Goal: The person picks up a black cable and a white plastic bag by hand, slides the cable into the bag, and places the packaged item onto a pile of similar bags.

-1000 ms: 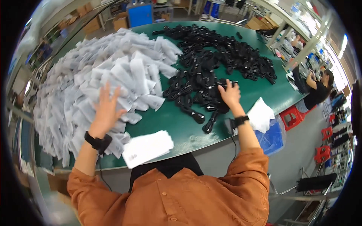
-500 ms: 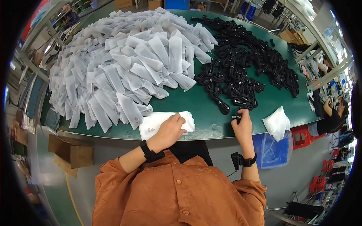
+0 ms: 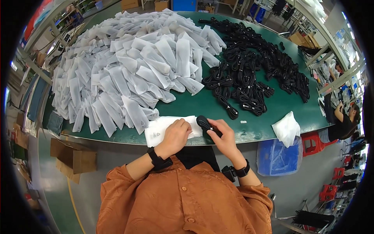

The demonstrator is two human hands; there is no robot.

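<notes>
My right hand (image 3: 223,137) grips a coiled black cable bundle (image 3: 205,124) just above the near edge of the green table (image 3: 218,105). My left hand (image 3: 175,136) presses on a flat stack of empty white plastic bags (image 3: 157,130) lying at the table's edge, its fingers pinching the top bag's right end beside the cable. The two hands almost touch. A large heap of filled white bags (image 3: 132,66) covers the table's left half. Loose black cable bundles (image 3: 253,74) are piled on the right half.
A crumpled white bag (image 3: 286,128) lies at the table's right near corner. Below it stands a blue bin (image 3: 274,158), with red stools (image 3: 313,142) beside it. Another person (image 3: 343,117) sits at the far right. A cardboard box (image 3: 74,158) sits on the floor at the left.
My right hand carried a cable bundle from the pile to the near edge. My left hand left the bag heap, settled on the flat bag stack, and both hands have come together.
</notes>
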